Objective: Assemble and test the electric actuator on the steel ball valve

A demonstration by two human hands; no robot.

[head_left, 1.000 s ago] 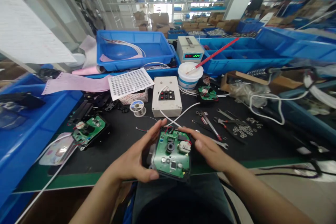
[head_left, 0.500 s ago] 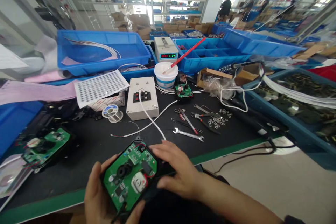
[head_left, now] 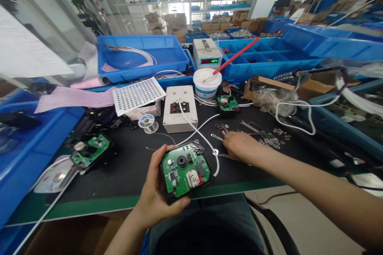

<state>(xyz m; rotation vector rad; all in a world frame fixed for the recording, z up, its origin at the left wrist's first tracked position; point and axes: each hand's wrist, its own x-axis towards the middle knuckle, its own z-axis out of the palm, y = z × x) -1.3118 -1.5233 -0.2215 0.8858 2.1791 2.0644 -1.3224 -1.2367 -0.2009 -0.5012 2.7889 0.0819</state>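
Note:
My left hand (head_left: 153,193) grips a green circuit board in a black housing (head_left: 182,185) by its left side, thumb along the lower edge. The board's component side faces up, and a white cable (head_left: 218,163) lies at its right edge. Over the hand tools, my right hand (head_left: 243,147) reaches down with curled fingers; what they hold, if anything, is hidden. A silver tool end (head_left: 216,137) shows beside those fingertips. Partly under the hand lies an open-end wrench (head_left: 224,155). Loose nuts (head_left: 271,142) are scattered just behind the wrist.
A second housed board (head_left: 92,149) lies at left. Behind are a solder spool (head_left: 149,123), a grey box with terminals (head_left: 179,121), a white tub (head_left: 206,85) with a red-handled brush, and another board (head_left: 229,103). Blue bins (head_left: 143,69) line the back; a soldering iron (head_left: 287,75) stands right.
My right hand has left the board and moved out to the tools. The board, now in my left hand alone, is further up over the bench edge. The camera view has shifted left.

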